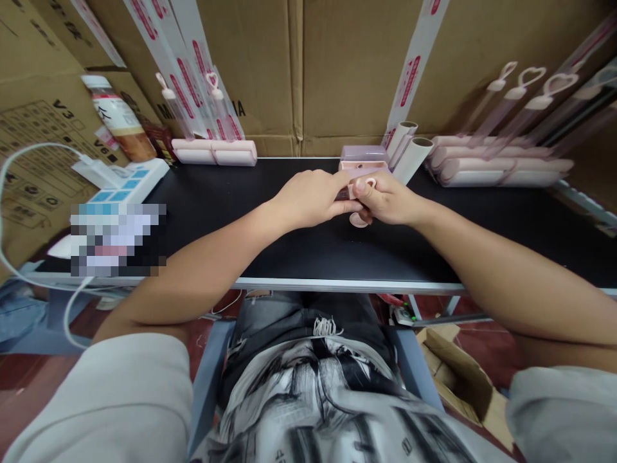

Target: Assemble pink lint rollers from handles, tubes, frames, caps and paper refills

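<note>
Both of my hands meet over the middle of the black table (299,244). My left hand (313,196) is closed around a small pink lint-roller part (359,220), whose rounded end pokes out below my fingers. My right hand (385,198) grips the same pink piece from the right, thumb on top. Just behind my hands lies a pink roller case (362,154), and two white paper rolls (409,151) lean beside it.
Pink roller cases (214,152) lie at the back left, and more of them with long handles (496,168) at the back right. A white power strip (128,183) and a bottle (118,119) sit at the left. Cardboard boxes (328,71) wall the back.
</note>
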`<action>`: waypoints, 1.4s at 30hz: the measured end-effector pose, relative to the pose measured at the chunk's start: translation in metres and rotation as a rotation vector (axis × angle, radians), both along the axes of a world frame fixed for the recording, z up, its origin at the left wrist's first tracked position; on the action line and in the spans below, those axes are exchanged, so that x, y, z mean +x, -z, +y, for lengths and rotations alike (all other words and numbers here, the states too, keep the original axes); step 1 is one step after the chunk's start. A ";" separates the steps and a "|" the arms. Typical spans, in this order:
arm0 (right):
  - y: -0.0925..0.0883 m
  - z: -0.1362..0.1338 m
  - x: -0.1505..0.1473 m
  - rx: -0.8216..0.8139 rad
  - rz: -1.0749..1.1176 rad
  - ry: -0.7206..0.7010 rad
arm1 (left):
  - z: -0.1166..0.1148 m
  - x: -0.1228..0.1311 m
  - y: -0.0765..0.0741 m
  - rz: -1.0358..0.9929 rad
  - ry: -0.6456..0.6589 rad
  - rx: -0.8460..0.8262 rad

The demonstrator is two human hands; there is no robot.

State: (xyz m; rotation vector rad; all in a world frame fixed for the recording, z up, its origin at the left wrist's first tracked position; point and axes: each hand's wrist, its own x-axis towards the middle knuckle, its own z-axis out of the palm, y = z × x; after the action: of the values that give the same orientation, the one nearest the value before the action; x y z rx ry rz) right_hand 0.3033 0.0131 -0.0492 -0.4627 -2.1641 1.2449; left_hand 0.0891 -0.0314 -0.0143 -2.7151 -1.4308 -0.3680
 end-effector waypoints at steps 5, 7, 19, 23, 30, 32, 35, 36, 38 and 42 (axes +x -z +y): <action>0.004 -0.002 -0.002 -0.010 0.011 0.073 | 0.000 -0.001 -0.002 -0.041 0.004 0.017; 0.004 -0.002 -0.002 0.003 -0.013 0.058 | -0.001 -0.002 -0.003 -0.043 0.008 0.013; 0.000 -0.008 -0.001 0.002 -0.041 0.012 | -0.006 0.002 -0.006 0.028 -0.031 -0.006; 0.001 -0.010 -0.002 0.001 -0.048 0.029 | -0.008 0.003 -0.008 0.053 -0.034 -0.015; 0.004 -0.010 -0.003 0.072 -0.078 0.055 | -0.005 0.000 -0.002 0.080 -0.009 0.002; 0.005 -0.010 -0.004 0.037 -0.049 0.044 | -0.004 0.000 -0.002 0.074 -0.004 0.000; 0.004 -0.010 -0.004 0.018 -0.020 0.025 | -0.004 0.001 -0.002 0.062 -0.007 -0.005; 0.004 -0.011 -0.004 0.017 -0.015 0.021 | -0.004 0.001 -0.003 0.054 -0.008 -0.006; 0.003 -0.011 -0.003 0.011 -0.004 0.017 | -0.005 0.002 -0.004 0.038 -0.011 -0.011; 0.005 -0.011 -0.006 -0.017 0.008 0.032 | -0.008 0.003 -0.003 0.006 -0.021 -0.016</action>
State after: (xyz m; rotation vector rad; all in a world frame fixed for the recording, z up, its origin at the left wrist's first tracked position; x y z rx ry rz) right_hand 0.2976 0.0020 -0.0540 -0.4972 -2.1329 1.2465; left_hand 0.0917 -0.0389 -0.0111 -2.7098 -1.4656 -0.3489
